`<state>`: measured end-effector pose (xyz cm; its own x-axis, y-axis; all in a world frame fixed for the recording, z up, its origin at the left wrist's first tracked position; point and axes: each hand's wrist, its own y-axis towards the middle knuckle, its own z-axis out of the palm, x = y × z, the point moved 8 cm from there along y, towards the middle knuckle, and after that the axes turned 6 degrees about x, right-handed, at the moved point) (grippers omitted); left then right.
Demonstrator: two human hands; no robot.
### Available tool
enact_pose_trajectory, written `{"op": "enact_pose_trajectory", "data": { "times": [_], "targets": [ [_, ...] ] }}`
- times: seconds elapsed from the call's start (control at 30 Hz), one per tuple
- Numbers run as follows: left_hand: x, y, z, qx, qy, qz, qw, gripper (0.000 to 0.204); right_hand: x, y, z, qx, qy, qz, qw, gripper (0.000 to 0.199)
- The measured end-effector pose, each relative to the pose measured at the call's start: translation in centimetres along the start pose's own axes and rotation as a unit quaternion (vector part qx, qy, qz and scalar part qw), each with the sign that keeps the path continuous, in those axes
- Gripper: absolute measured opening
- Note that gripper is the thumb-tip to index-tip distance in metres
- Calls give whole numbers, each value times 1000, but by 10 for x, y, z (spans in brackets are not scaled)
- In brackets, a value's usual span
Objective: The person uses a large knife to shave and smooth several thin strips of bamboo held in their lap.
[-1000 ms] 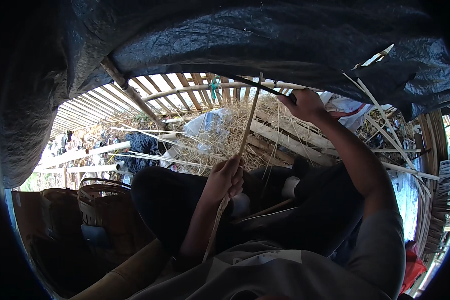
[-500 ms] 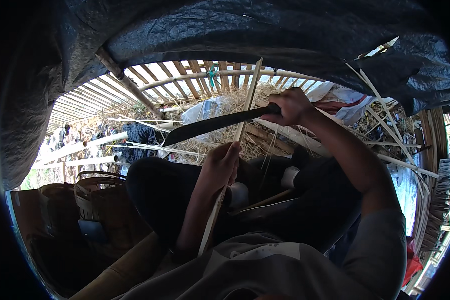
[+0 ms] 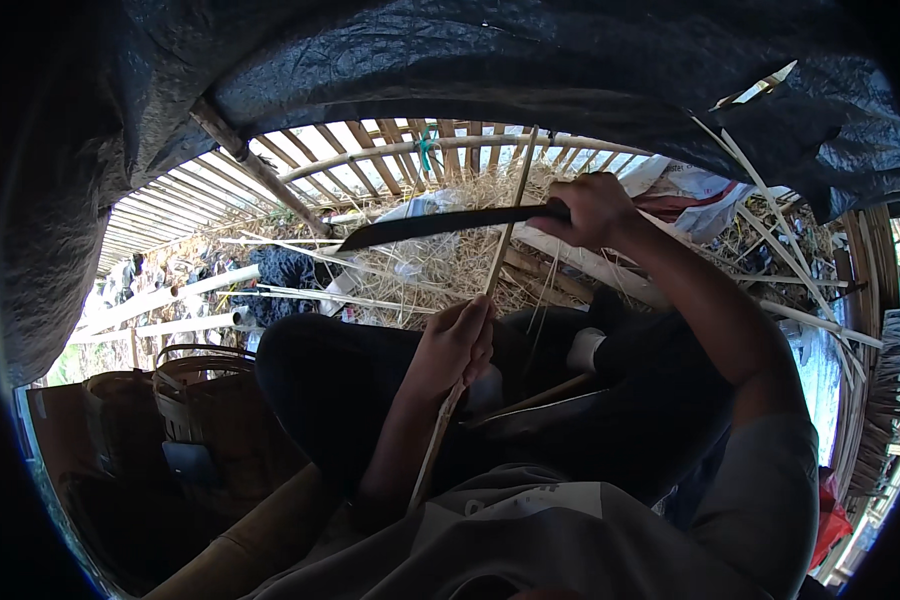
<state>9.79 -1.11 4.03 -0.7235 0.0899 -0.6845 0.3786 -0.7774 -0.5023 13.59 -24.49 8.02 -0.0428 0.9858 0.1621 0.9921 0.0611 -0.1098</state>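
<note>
My left hand [image 3: 454, 347] is closed around a long, thin bamboo strip [image 3: 518, 185], which stands slanted in front of me with its lower end by my torso. In my right hand [image 3: 594, 212] is the handle of a machete [image 3: 435, 223]. Its dark, broad blade points left and crosses the strip well above my left fist. Whether the edge bites into the strip or only rests against it, I cannot tell.
Straw-like shavings [image 3: 450, 265] cover the ground beyond my folded legs. Pale bamboo poles [image 3: 170, 300] lie at the left, near woven baskets [image 3: 205, 400]. A dark tarp [image 3: 530, 70] hangs overhead, a slatted bamboo fence [image 3: 370, 160] stands behind, and loose strips [image 3: 770, 220] lean at the right.
The machete blade has risen a little along the strip and lies more level. The bamboo strip has turned, showing a narrower side, and its top has shifted slightly right.
</note>
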Motion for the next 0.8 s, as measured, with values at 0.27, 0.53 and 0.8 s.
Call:
{"op": "enact_pose_trajectory", "data": {
  "times": [0.27, 0.53, 0.8],
  "targets": [
    [-2, 6, 12, 88, -196, 1, 977, 29, 18, -4, 2, -39, 92, 11, 995, 50],
    [-3, 4, 13, 65, -185, -5, 981, 30, -32, 13, -19, -27, 73, 113, 991, 57],
    [-1, 0, 7, 25, -131, -1, 991, 30, -5, 7, -9, -59, 31, -5, 998, 58]
  ]
}}
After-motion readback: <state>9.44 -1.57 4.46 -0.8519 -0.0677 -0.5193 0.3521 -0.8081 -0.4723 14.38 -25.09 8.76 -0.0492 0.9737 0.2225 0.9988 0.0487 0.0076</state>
